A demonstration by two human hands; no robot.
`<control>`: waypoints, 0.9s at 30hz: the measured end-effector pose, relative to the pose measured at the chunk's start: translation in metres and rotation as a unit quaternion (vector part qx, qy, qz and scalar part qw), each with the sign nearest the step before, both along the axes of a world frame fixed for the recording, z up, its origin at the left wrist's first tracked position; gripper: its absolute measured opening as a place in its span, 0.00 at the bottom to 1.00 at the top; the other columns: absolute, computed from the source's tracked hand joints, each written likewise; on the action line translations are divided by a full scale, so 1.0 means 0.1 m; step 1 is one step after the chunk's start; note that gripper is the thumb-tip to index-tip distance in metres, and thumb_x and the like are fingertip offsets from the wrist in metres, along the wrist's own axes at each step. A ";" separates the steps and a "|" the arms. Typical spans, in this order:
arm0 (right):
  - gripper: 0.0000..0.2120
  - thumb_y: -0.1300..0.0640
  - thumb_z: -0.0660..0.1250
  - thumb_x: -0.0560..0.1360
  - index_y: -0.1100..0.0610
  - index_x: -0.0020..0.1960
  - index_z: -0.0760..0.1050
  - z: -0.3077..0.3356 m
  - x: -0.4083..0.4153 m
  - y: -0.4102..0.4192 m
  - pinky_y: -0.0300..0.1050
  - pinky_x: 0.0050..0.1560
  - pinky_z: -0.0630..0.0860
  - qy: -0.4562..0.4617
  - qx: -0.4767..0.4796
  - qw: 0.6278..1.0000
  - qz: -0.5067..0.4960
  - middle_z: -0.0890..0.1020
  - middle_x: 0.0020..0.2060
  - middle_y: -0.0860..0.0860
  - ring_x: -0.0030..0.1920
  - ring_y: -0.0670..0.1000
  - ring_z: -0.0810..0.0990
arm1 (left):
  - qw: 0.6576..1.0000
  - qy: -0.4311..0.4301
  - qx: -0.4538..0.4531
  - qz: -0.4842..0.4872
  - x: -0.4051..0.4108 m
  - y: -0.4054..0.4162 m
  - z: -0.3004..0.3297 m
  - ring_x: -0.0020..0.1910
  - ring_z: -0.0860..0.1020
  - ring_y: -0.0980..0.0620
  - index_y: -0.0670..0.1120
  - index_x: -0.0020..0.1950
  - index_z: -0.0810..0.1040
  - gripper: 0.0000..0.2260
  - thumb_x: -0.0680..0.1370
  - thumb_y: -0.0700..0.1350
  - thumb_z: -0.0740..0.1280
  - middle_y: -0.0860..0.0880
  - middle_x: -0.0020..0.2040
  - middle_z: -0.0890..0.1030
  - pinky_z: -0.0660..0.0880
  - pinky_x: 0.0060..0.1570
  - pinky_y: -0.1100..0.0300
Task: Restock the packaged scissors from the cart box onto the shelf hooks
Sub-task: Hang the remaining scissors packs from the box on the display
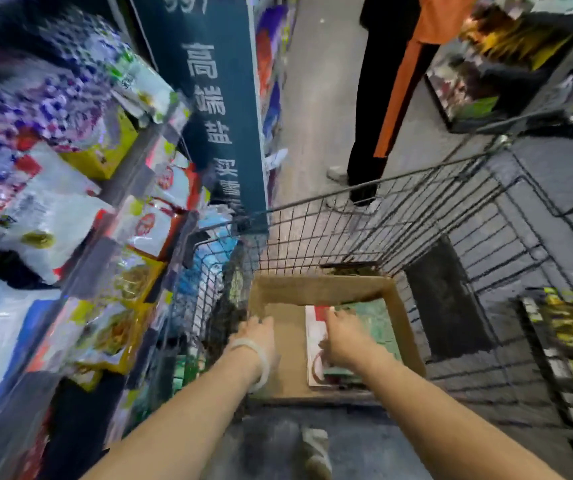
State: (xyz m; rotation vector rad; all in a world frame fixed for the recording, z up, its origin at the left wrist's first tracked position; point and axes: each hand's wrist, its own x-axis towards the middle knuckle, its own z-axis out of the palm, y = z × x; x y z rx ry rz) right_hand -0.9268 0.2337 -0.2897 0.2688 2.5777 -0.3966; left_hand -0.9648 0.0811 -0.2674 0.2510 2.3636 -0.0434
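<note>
In the wire cart (416,216), head view, a brown cardboard box (323,289) sat open-topped against the left side of the basket. The picture was blurred throughout. Both bare forearms reached down into the box from the near edge.

Left hand (255,336): low along the box's left wall, over bare cardboard floor. A pale bracelet (260,362) ringed the wrist. Fingers pointed away and appeared loosely extended; nothing was seen in them, though blur left the fingertips unclear.

Right hand (342,341): lying on top of the packaged scissors (371,323), a flat stack of green and white-and-red cards filling the right half of the box floor. Fingers were stretched forward over the top card. Whether they pressed flat or pinched an edge could not be told.

The packs lay flat, not upright, touching the box's right wall, with one white-and-red card edge showing left of the hand.

Left of the cart, just beside it, stood a shelf (70,202) crowded with bagged goods in white, purple and yellow. A dark blue sign (208,109) with white characters hung at the shelf end. Beyond the cart's far end a second person (382,98) stood in the aisle, in black trousers and orange on the clothing. More shelving (506,64) stood at the right. A shoe (316,448) showed on the floor at the near edge.
</note>
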 end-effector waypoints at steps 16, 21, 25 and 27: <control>0.18 0.61 0.59 0.76 0.61 0.66 0.67 -2.10 -0.75 0.52 0.53 0.65 0.65 -0.105 -0.011 0.983 0.153 0.70 0.65 0.59 0.67 0.59 0.66 | 0.969 -0.131 0.072 0.196 -0.58 0.90 -2.16 0.56 0.76 0.46 0.46 0.61 0.74 0.11 0.81 0.43 0.57 0.44 0.60 0.77 0.72 0.57 0.57; 0.22 0.57 0.63 0.75 0.58 0.68 0.67 -2.36 -0.62 0.72 0.52 0.75 0.53 -0.099 -0.003 0.975 0.198 0.66 0.70 0.58 0.73 0.56 0.60 | 0.928 -0.151 0.123 0.317 -0.49 1.11 -2.50 0.50 0.77 0.48 0.53 0.52 0.76 0.07 0.75 0.46 0.68 0.48 0.54 0.79 0.72 0.47 0.58; 0.19 0.56 0.59 0.77 0.60 0.65 0.72 -2.40 -0.52 0.87 0.49 0.75 0.52 -0.076 -0.002 0.982 0.174 0.70 0.68 0.59 0.72 0.55 0.62 | 0.896 -0.168 0.102 0.398 -0.46 1.31 -2.68 0.55 0.78 0.43 0.42 0.57 0.77 0.19 0.71 0.52 0.71 0.42 0.56 0.80 0.76 0.57 0.52; 0.16 0.55 0.57 0.78 0.60 0.60 0.76 -2.40 -0.48 0.92 0.49 0.73 0.55 -0.060 -0.005 0.985 0.160 0.73 0.65 0.58 0.69 0.55 0.65 | 0.883 -0.158 0.091 0.433 -0.45 1.33 -2.73 0.52 0.79 0.44 0.44 0.53 0.79 0.18 0.71 0.55 0.71 0.43 0.53 0.81 0.77 0.55 0.52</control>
